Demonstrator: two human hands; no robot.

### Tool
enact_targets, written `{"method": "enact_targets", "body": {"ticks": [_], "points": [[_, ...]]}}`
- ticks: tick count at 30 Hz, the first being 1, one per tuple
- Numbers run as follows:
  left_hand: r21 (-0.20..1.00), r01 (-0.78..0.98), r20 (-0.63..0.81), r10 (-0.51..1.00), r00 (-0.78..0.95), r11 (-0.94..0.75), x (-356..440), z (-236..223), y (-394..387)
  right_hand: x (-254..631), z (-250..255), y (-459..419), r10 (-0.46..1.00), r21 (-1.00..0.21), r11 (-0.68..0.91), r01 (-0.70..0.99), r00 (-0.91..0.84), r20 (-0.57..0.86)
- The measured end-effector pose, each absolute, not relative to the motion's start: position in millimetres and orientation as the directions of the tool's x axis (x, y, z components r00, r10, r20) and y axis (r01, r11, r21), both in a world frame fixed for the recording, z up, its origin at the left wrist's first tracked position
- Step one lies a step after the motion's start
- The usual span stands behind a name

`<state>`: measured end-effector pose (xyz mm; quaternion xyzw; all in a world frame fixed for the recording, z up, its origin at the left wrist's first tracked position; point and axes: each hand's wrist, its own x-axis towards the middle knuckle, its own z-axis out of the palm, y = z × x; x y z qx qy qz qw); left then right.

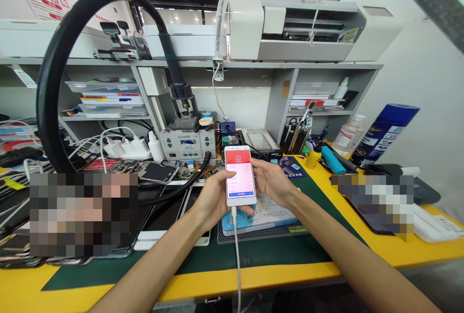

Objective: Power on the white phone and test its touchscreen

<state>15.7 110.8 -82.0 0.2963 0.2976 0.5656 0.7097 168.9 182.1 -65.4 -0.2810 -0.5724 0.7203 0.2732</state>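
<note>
A white smartphone is held upright over the workbench, its lit screen showing a red band with a round face icon, rows of small text and a blue button at the bottom. My left hand grips it from the left and below, with the thumb over the screen. On the other side, my right hand closes its fingers on the phone's right edge, and some of them are hidden behind it. A white charging cable is plugged into the bottom end and hangs down past the bench edge.
Below the phone, a blue-and-white repair mat lies on the green bench mat. A soldering station and a thick black hose stand at the left, near several phones. Bottles and a blue spray can are at the right.
</note>
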Motion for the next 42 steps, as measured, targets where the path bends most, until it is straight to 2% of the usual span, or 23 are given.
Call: {"method": "enact_targets", "body": {"ticks": [42], "points": [[0.769, -0.612, -0.066, 0.975, 0.212, 0.185, 18.4, -74.6, 109.6, 169.6, -70.6, 185.6, 0.712, -0.983, -0.157, -0.097, -0.701, -0.045]]}}
